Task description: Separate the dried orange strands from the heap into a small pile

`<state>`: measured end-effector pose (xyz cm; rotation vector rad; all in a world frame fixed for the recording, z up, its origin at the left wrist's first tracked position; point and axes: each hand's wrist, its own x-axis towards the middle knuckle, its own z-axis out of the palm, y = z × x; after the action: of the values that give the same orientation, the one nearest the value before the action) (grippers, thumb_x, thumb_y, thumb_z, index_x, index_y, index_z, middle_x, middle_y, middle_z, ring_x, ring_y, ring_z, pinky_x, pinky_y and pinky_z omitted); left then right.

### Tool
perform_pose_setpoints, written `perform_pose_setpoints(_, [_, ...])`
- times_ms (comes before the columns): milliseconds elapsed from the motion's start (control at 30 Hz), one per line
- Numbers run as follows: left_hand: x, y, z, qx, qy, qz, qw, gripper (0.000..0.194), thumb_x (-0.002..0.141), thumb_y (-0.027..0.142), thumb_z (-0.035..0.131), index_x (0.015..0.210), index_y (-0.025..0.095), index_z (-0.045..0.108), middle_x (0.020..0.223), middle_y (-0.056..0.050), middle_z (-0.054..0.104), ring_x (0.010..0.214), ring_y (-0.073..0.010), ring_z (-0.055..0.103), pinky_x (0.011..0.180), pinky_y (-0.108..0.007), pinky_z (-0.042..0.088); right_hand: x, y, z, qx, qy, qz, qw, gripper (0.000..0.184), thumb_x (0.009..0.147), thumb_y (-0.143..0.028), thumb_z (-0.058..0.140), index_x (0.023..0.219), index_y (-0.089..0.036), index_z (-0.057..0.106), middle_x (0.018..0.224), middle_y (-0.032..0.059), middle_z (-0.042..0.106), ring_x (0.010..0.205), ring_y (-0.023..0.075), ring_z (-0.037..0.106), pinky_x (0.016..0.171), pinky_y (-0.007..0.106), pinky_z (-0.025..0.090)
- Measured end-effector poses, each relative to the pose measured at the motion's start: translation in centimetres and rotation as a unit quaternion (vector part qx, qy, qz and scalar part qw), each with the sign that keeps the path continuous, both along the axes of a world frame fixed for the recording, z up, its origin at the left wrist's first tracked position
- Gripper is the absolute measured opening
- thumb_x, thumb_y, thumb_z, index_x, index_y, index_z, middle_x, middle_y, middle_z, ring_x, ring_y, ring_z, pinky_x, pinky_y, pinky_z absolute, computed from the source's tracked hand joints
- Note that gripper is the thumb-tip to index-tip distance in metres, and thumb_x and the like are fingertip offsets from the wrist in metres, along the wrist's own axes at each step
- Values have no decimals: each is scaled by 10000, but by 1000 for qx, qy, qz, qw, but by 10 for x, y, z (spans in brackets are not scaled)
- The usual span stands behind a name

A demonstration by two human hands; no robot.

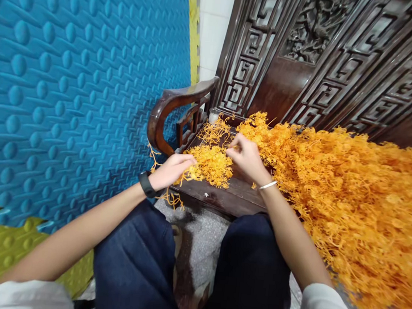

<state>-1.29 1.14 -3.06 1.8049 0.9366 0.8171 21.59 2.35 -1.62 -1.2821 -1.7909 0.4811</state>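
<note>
My left hand (pixel 175 168), with a dark band at the wrist, is closed around a bunch of yellow-orange branching sprigs (pixel 214 165). Their frilly heads point right over the dark wooden seat (pixel 220 197), and thin stems stick out to the left of and below the hand. Just right of the bunch, my right hand (pixel 245 156), wearing a white bangle, has thumb and fingers pinched together. Whatever lies between those fingertips is too small to make out. Behind the bunch, a loose tangle of bare orange stems (pixel 215 131) lies on the seat.
A large heap of orange sprigs (pixel 362 198) covers the seat's right side. The bench has a curved armrest (pixel 162 116) and a carved backrest (pixel 281 84). A whitish cup-like object (pixel 214 115) stands in the back corner. Blue foam matting (pixel 70 88) lies left.
</note>
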Motion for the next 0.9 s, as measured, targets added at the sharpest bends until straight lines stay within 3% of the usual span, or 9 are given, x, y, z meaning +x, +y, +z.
perform_pose_setpoints(67, [-5,0,0,-4,-14,41,999,270,769,395,463,632,163,484,588,34,403,586,-103,372,558,-231,309,21,13,-5,16,61,-41,997,78,673,-186,571,721,-181,510,669,-8,552,580,110,486,589,273,381])
perform_pose_setpoints(167, [-10,2,2,-25,-33,77,996,209,739,345,472,636,164,489,590,33,417,580,-101,385,539,-225,313,38,28,-17,-43,130,-5,991,183,663,-253,616,803,-187,519,665,-15,566,604,131,548,621,295,433])
perform_pose_setpoints(333, [-7,2,6,-144,-137,64,978,150,712,314,464,670,171,482,586,25,440,536,-101,407,476,-222,324,22,43,-46,-111,142,48,982,319,607,-308,687,828,-198,484,654,-42,556,599,117,552,638,288,451])
perform_pose_setpoints(433, [-4,1,8,-145,-176,57,972,83,635,198,506,705,154,513,666,18,504,564,-87,456,519,-219,369,11,51,-62,-108,109,56,987,278,600,-336,686,774,-168,550,699,-12,568,657,115,536,679,286,443])
perform_pose_setpoints(567, [-2,4,5,-149,-162,42,975,214,604,127,571,814,152,536,720,30,545,600,-81,509,581,-223,405,4,62,-76,-103,102,43,989,255,645,-331,642,816,-149,591,719,-2,571,671,117,522,695,286,441])
perform_pose_setpoints(767, [4,6,4,-142,-158,23,977,229,637,166,631,849,145,547,735,22,566,605,-81,522,571,-222,411,-3,63,-69,-61,46,-2,997,257,691,-225,621,934,-145,638,981,83,633,800,151,568,825,350,453])
perform_pose_setpoints(900, [6,5,6,-135,-143,36,980,186,664,239,663,787,146,558,696,25,546,559,-73,479,535,-218,401,-7,45,-47,-95,160,52,981,211,740,-310,634,883,-155,651,912,69,678,805,148,616,829,331,474])
